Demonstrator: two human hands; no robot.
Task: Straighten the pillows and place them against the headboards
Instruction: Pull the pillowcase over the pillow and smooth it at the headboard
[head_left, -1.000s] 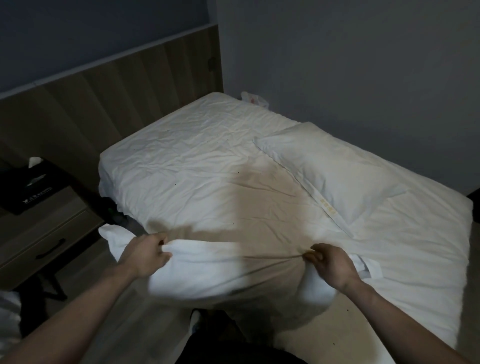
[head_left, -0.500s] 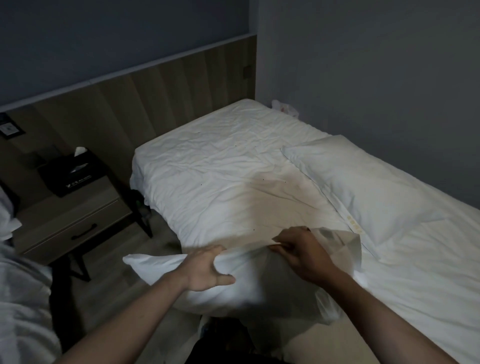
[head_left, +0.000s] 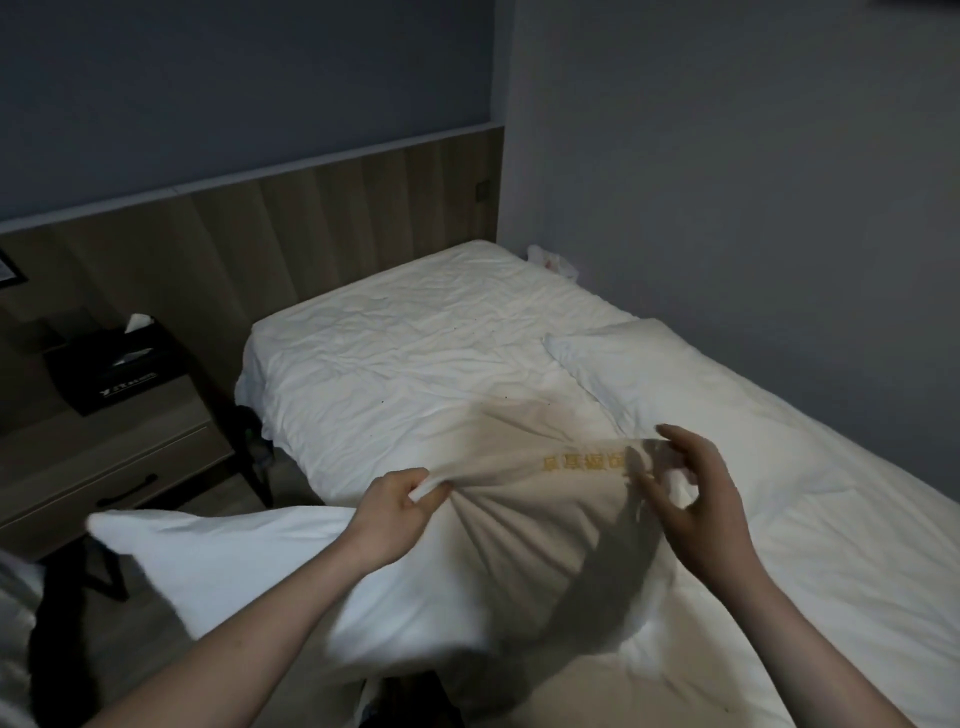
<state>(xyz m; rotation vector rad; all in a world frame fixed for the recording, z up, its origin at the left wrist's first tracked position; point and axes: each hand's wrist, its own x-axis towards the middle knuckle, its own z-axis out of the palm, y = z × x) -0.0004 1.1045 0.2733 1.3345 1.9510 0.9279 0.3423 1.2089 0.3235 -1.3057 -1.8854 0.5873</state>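
Head view, left hand (head_left: 397, 501) pinching a bunched fold of the near pillow (head_left: 270, 566) at the bed's (head_left: 415, 364) near edge, right hand (head_left: 693, 499) loosely curled on its printed flap, second pillow (head_left: 670, 374) lying mid-bed, well apart from the wooden headboard (head_left: 291, 234)

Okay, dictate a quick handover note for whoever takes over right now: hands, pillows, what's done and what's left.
Left hand: shut, pinching the case of the held pillow at the bed's near edge.
Right hand: fingers loosely curled on the case's printed hem; grip unclear.
Second pillow: lying flat and angled on the bed, apart from the headboard.
Done: nothing placed.
Left: straighten both, set them against the headboard.
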